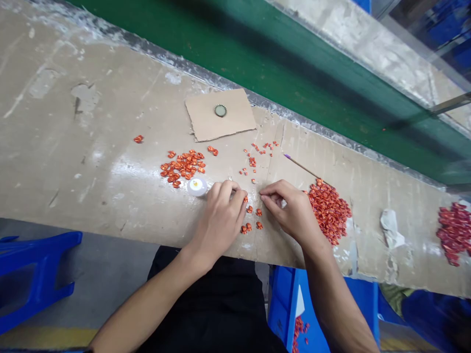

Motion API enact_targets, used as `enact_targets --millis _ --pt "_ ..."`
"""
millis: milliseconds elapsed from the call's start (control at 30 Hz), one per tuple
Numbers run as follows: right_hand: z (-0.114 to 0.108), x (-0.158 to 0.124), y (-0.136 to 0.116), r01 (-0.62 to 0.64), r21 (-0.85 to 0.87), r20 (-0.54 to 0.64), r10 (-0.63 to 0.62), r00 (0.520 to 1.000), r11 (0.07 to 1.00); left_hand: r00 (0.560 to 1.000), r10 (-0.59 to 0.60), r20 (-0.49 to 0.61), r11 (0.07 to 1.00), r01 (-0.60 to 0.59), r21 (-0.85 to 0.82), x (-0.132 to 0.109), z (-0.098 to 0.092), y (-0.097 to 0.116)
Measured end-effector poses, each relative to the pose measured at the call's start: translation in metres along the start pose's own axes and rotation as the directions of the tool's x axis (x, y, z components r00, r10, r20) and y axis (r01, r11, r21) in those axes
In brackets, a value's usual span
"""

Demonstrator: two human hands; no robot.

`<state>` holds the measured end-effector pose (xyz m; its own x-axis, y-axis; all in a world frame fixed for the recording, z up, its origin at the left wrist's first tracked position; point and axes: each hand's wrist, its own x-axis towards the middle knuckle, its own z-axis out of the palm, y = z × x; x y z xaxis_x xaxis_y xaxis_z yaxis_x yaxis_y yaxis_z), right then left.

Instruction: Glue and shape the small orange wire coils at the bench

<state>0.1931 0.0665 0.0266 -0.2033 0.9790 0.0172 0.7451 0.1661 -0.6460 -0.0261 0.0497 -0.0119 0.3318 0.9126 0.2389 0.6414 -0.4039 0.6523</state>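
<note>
My left hand [222,215] rests on the cardboard-covered bench [73,162] with its fingers curled and pinched together beside a small white round lid [197,186]. My right hand [292,208] is also pinched, its fingertips meeting close to the left hand's; what either pinch holds is too small to make out. A few loose small orange-red pieces [252,220] lie between and just below the hands. A big heap of the same pieces [329,208] sits right of my right hand. Another scattered group [183,166] lies left of the lid.
A cardboard scrap [235,122] with a bottle cap [220,110] lies at the back. A thin stick [300,165] lies near the heap. Dark red pieces [454,230] pile at far right. A green belt [294,68] runs behind. A blue stool [33,274] and a blue bin [290,304] stand below.
</note>
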Motion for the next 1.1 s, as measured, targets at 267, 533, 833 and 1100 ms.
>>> enact_targets --millis 267,533,833,1100 --pt "-0.003 -0.017 -0.007 -0.14 0.003 -0.126 0.14 0.982 0.99 1.0 0.008 0.021 1.0 -0.008 0.012 0.004 0.001 0.0" --pt "0.009 -0.011 -0.008 -0.167 0.031 -0.114 0.169 0.979 0.986 1.0 0.007 0.019 1.0 -0.007 0.012 0.002 0.0 -0.001" --pt "0.009 -0.01 -0.01 -0.168 0.06 0.012 0.167 0.986 0.984 1.0 0.006 -0.003 1.0 -0.006 -0.015 0.002 0.002 -0.001" --pt "0.012 0.007 -0.018 -0.126 0.188 0.124 0.103 0.987 0.974 1.0 -0.02 -0.006 0.999 0.02 -0.042 0.002 0.002 -0.002"
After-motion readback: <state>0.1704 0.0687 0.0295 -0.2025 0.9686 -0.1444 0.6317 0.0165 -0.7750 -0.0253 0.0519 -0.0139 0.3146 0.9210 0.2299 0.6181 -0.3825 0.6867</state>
